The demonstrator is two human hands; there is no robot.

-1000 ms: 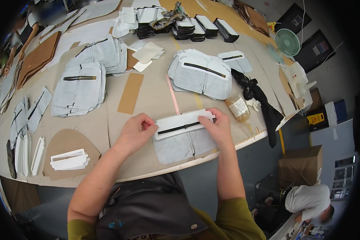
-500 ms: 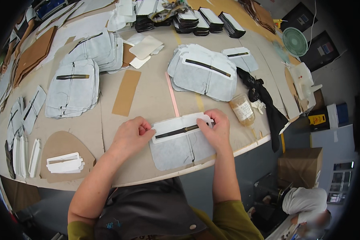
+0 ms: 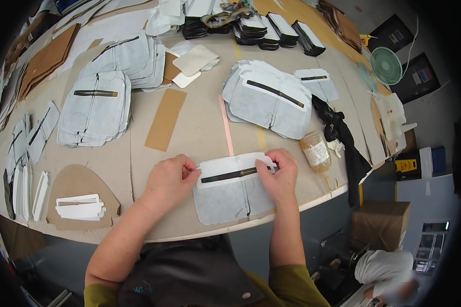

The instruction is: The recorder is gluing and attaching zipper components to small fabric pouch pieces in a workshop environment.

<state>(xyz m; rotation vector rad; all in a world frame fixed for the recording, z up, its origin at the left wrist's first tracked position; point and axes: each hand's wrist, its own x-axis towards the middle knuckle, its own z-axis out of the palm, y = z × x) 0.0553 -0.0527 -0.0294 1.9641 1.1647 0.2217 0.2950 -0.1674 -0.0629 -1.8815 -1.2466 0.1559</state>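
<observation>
A pale grey panel point(image 3: 219, 204) lies flat near the table's front edge, with a dark seam and loose threads down its middle. Along its far side is a white frame-shaped piece point(image 3: 223, 164) with a long slot, through which a dark strip like a zipper point(image 3: 223, 177) shows. My left hand point(image 3: 170, 181) is closed, thumb and fingers pinching the frame's left end. At the other end, my right hand point(image 3: 281, 176) presses its thumb on top while its curled fingers grip the far right corner. What lies under those fingertips is hidden.
Similar panels are stacked behind point(image 3: 269, 110) and at left point(image 3: 92, 115). A glue jar point(image 3: 315, 151) with a brush stands at right beside black cloth point(image 3: 346, 138). White frames point(image 3: 80, 207) lie on a brown board point(image 3: 79, 179). Another person point(image 3: 381, 268) sits at lower right.
The whole view has shifted slightly. Both hands stay at the two ends of the white frame, and the panel lies as before.
</observation>
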